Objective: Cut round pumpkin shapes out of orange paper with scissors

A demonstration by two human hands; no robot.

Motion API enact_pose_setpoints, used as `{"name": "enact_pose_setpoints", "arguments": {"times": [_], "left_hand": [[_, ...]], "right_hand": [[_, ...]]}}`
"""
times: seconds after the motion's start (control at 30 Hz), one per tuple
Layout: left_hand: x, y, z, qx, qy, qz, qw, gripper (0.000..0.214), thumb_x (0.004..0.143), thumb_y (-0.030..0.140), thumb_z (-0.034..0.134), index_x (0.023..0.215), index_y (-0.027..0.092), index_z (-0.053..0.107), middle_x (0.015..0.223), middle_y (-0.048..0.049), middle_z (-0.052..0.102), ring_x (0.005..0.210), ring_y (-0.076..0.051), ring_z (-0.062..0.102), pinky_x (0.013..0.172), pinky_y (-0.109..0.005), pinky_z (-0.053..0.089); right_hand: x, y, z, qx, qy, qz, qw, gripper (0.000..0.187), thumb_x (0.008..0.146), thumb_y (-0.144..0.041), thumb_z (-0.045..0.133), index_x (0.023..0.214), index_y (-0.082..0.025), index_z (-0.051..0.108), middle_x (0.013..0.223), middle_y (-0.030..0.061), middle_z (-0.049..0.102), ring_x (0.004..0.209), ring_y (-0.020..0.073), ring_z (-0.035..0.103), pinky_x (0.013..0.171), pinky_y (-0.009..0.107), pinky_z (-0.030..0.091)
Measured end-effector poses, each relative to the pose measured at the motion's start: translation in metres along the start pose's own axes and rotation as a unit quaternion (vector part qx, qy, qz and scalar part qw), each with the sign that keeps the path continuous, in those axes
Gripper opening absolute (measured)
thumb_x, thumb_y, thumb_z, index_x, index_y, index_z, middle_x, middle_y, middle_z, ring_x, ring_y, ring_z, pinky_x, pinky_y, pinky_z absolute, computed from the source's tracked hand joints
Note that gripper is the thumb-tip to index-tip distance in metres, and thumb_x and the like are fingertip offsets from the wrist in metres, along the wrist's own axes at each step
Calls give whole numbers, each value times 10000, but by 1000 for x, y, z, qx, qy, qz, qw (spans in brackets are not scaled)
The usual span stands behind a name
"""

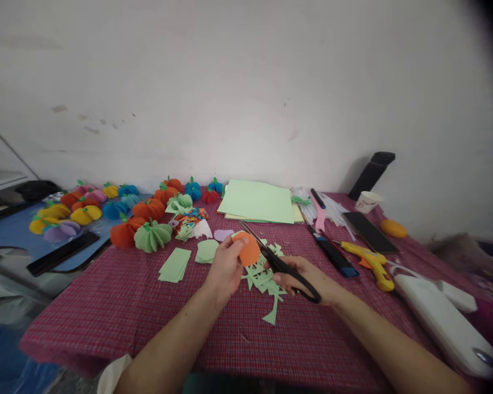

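My left hand [225,268] pinches an orange paper disc [248,250] above the red checked cloth [119,306]. My right hand [308,279] grips black scissors [277,262] by their handles. The blades point up and left and meet the disc's upper edge. Green paper scraps [267,282] lie under and between both hands. Green rounded paper pieces [207,250] and a stack of green strips [175,265] lie just left of my left hand.
Several coloured paper pumpkins [152,235] crowd the back left. Green paper sheets [258,201] lie at the back middle. To the right lie a yellow glue gun [372,262], a pink cutter [320,216], a black phone [370,231], a paper cup [367,201] and a white case [443,323].
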State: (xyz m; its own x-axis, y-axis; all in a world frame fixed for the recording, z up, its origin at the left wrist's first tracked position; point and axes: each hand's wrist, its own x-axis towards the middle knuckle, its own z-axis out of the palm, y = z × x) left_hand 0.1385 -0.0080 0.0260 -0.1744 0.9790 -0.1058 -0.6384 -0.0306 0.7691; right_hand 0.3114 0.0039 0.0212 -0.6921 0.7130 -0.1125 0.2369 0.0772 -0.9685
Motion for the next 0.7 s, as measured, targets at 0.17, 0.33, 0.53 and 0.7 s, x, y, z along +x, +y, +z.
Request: {"name": "enact_pose_setpoints", "arguments": {"times": [0.17,0.33,0.53,0.7], "left_hand": [[0,0,0,24,-10,12,1000,160,578,207,646,697,146,559,632,13,576,552,-95,526,566,-222,410],[-1,-1,-3,119,-62,15,991,136,594,221,637,692,144,586,614,11,576,532,-94,510,531,-214,400],[-9,1,-3,184,-139,-27,973,98,605,206,636,656,137,587,576,12,562,496,-88,488,511,-213,383],[-10,-5,-4,214,-158,-57,962,91,615,201,638,674,143,600,610,-2,588,525,-99,513,534,-220,389]], "right_hand": [[-1,2,-6,10,12,-1,1000,377,743,-433,529,994,-152,517,585,-39,404,487,73,375,461,194,319],[-12,-17,-34,-14,-55,-41,998,424,743,-409,536,1083,-157,506,797,15,489,697,121,451,628,236,379],[-25,-20,-72,-107,-120,-30,987,403,707,-363,577,1060,-169,567,775,-4,519,699,130,469,627,230,375],[-30,-5,-85,-140,-120,5,983,415,688,-365,594,1045,-154,587,738,6,537,657,135,481,593,234,388]]}}
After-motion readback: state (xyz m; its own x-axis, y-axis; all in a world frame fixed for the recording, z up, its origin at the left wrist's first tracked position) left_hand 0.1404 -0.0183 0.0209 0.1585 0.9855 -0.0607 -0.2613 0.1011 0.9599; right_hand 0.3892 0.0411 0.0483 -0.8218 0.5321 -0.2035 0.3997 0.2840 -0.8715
